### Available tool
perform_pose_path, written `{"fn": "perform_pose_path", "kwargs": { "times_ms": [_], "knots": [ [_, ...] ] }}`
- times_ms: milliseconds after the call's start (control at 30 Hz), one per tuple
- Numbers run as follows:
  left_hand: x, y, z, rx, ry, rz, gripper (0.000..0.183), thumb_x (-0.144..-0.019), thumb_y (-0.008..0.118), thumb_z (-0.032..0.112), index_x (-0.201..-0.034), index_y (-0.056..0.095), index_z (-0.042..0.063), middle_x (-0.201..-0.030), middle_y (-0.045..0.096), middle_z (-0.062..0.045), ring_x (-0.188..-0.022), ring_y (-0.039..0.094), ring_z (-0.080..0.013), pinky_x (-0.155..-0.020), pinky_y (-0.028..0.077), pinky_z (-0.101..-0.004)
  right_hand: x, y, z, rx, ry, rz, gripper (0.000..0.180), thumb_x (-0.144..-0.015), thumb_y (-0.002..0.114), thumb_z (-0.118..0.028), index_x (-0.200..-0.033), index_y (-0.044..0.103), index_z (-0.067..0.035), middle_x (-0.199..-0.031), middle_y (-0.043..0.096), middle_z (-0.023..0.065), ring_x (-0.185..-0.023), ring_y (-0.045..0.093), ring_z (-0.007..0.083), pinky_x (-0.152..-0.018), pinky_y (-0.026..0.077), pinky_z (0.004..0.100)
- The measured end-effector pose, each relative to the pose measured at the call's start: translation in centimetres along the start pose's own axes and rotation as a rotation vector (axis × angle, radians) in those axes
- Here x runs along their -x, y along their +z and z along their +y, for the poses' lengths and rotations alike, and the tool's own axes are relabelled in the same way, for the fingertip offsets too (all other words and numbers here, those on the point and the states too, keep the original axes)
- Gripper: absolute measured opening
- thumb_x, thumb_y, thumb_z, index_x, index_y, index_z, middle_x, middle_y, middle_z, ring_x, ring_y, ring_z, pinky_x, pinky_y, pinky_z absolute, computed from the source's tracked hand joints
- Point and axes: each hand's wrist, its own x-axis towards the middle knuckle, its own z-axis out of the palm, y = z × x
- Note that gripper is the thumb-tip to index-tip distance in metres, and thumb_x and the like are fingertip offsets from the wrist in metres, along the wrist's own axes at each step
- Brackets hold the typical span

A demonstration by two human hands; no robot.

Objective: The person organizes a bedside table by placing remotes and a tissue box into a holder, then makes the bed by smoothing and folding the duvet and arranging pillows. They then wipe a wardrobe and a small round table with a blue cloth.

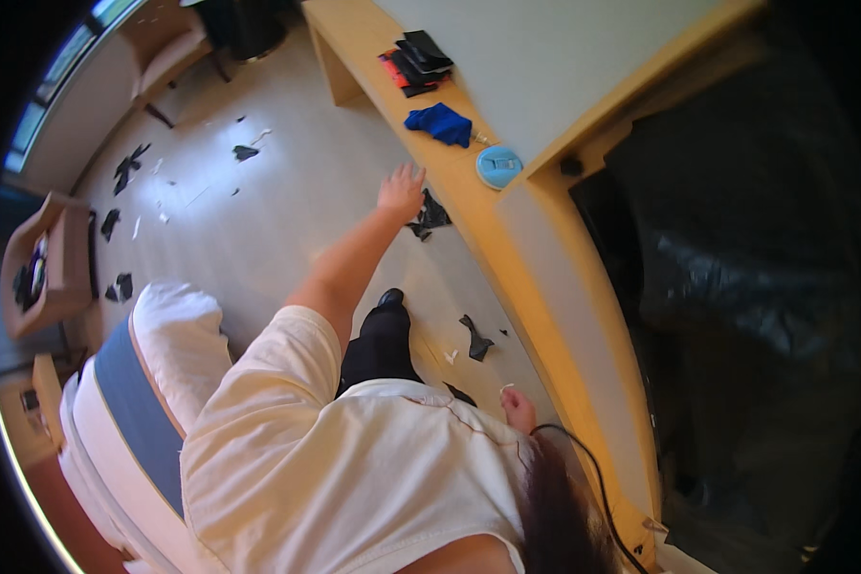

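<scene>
My left hand [402, 192] reaches forward at the edge of the light wooden desk [466, 215], fingers apart, holding nothing visible. Just beyond it lies a crumpled black plastic scrap [434, 214] on the floor. Low on the right, beside the desk, my right hand [520, 410] is closed around a small white scrap [506, 388]. A black scrap [479, 346] and a white scrap [451, 356] lie on the floor ahead of it. On the desk are a blue cloth [441, 123], a round light-blue object [499, 168] and a stack of black and red packets [417, 63].
More black scraps [128, 168] and white bits are scattered over the floor [280, 186]. A bed [140, 402] stands at my left, armchairs [57, 265] [168, 57] beyond. A black cord [603, 477] runs near my right wrist. Dark plastic sheeting [753, 301] fills the right side.
</scene>
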Motion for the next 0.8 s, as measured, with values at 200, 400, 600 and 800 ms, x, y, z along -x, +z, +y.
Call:
{"fn": "perform_pose_path", "kwargs": {
  "times_ms": [200, 400, 600, 800],
  "knots": [
    [-16.5, 2.2, -1.7, -0.257, 0.163, 0.095, 0.056, -0.091, 0.046, 0.017, -0.145, 0.032, 0.023, -0.151, 0.027, -0.01, -0.138, 0.025, -0.0341, -0.096, 0.034, -0.0653, 1.2, 1.9, -7.1, 0.006, 0.113, 0.073, 0.028, -0.087, 0.064, -0.026, -0.107, 0.064, -0.006, -0.092, 0.068, 0.0161, -0.085, 0.066, 0.0254, -0.077, 0.051, 0.0338],
    [-21.6, 4.1, -4.5, 0.03, 0.155, -0.05, 0.04, -0.084, 0.055, 0.008, -0.123, 0.051, 0.015, -0.115, 0.054, -0.013, -0.107, 0.055, -0.0356, -0.085, 0.049, -0.048, 0.5, 3.1, -12.5, -0.046, 0.211, 0.072, 0.025, -0.089, 0.063, -0.019, -0.107, 0.063, -0.001, -0.093, 0.068, 0.0124, -0.086, 0.065, 0.0184, -0.078, 0.051, 0.0292],
    [-20.4, 1.8, -7.0, 0.537, -0.044, 0.249, 0.037, -0.075, 0.062, 0.003, -0.111, 0.056, 0.01, -0.104, 0.057, -0.018, -0.097, 0.057, -0.0393, -0.082, 0.049, -0.045, -3.9, 3.5, -14.5, -0.166, 0.149, 0.06, 0.026, -0.09, 0.062, -0.02, -0.108, 0.062, -0.002, -0.095, 0.068, 0.0119, -0.086, 0.065, 0.0178, -0.078, 0.051, 0.0289],
    [-15.7, 1.1, -6.6, 0.509, 0.302, 0.248, 0.047, -0.071, 0.063, -0.003, -0.115, 0.056, 0.011, -0.107, 0.057, -0.019, -0.099, 0.056, -0.0393, -0.083, 0.049, -0.0431, -13.0, 3.4, -21.8, 0.093, -0.207, 0.095, 0.029, -0.088, 0.062, -0.018, -0.114, 0.06, -0.004, -0.104, 0.067, 0.0123, -0.093, 0.065, 0.0236, -0.082, 0.05, 0.0326]
  ]
}}
